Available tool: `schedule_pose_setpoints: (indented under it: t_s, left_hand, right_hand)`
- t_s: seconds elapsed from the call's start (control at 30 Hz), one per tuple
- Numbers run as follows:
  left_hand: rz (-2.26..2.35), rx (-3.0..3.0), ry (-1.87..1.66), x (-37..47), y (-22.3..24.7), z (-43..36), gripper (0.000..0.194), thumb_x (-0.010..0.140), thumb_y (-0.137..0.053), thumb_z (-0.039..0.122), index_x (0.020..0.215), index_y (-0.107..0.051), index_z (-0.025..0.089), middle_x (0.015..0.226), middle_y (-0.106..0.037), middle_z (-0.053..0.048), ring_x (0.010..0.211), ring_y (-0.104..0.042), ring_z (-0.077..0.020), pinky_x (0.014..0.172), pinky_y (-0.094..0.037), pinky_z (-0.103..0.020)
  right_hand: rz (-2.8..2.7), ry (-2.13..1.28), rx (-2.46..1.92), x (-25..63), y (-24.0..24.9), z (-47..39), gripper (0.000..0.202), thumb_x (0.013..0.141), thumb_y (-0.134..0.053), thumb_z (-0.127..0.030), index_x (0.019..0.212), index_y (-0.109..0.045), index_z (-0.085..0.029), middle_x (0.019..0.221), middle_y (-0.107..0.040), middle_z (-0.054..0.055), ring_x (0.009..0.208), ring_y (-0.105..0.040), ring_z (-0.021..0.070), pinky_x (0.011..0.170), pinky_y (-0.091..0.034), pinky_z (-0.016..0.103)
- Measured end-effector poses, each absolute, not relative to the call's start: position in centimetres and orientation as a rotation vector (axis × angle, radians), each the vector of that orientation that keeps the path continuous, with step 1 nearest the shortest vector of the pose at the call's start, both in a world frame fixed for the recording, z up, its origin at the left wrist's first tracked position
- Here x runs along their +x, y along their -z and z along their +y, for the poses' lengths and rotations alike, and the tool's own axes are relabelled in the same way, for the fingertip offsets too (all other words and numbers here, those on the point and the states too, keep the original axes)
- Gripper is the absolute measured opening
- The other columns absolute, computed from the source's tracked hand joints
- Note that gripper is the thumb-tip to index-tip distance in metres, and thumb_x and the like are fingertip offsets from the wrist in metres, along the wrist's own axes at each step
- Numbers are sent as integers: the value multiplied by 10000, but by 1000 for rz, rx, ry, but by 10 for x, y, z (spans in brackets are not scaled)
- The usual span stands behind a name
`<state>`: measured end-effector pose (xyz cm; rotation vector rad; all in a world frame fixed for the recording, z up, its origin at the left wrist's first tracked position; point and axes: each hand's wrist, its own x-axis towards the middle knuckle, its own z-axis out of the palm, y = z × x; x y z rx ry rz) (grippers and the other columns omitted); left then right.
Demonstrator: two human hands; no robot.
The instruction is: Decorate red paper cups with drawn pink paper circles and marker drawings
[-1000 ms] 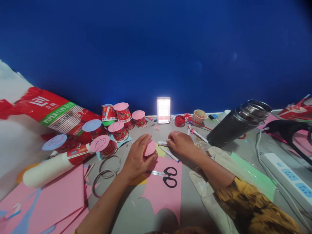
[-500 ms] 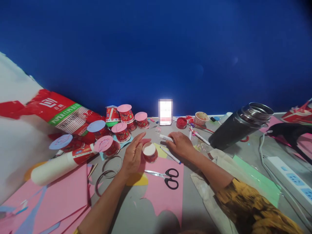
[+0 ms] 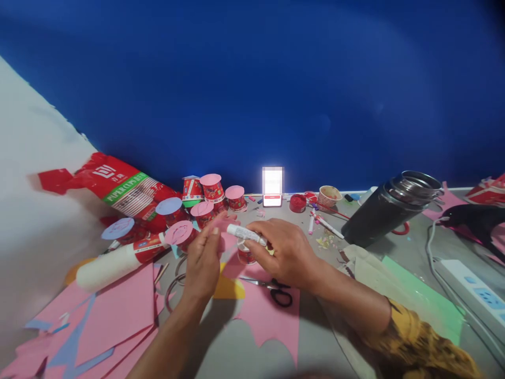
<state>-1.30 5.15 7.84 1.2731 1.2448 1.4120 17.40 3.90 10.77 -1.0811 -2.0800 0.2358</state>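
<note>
My right hand (image 3: 288, 250) is closed around a white glue stick (image 3: 245, 233) with small print on its side, pointing left. Just left of the stick's end, my left hand (image 3: 203, 260) pinches a piece of pink paper (image 3: 224, 225), partly hidden by its fingers. Below the glue stick stands a small red paper cup (image 3: 246, 256), mostly covered by the right hand. Black-handled scissors (image 3: 281, 299) lie on a cut pink sheet (image 3: 272, 326) in front of the hands.
Several red cups topped with pink or blue discs (image 3: 179, 231) stand at left, beside a paper-cup bag (image 3: 130, 184). A lit phone (image 3: 272, 184) stands at the back. At right are a tilted dark flask (image 3: 379, 210), markers (image 3: 331, 227) and a power strip (image 3: 481, 295).
My right hand has picked the glue stick up off the table and brought it left, close to my left hand. The view has shifted slightly.
</note>
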Motion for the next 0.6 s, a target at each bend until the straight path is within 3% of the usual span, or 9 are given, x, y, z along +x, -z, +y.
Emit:
schedule_pose_setpoints:
  t_s: [0.1,0.23,0.6]
  left_hand:
    - [1247,1337,-1386,-9,-74,42,503,959,-596,462,1366,-685,181,1327,-751,-119,1299,-659,-284,1182,-448,-440]
    - [1277,1413,-1357,-3,-73,35,486,951,-578,408,1364,-692,178,1314,-760,-107,1287,-669,-285,1161,-476,-439]
    - [1260,1350,-1421,2,-62,37,426,971,-598,388,1342,-707,210,1325,-757,-80,1287,-671,-275,1194,-449,-450]
  right_hand:
    - [-2108,-118,-1100,164,-100,37,245,1051,-535,-332,1094,-729,-188,880,-786,65,777,-667,195,702,-437,307]
    - [-2125,18,-1112,162,-89,38,280,1076,-518,-349,1165,-722,-179,871,-779,68,773,-672,196,682,-430,307]
    - [-2201,299,-1126,169,-90,41,182,1029,-577,-265,955,-709,-163,795,-707,73,735,-602,200,633,-375,326]
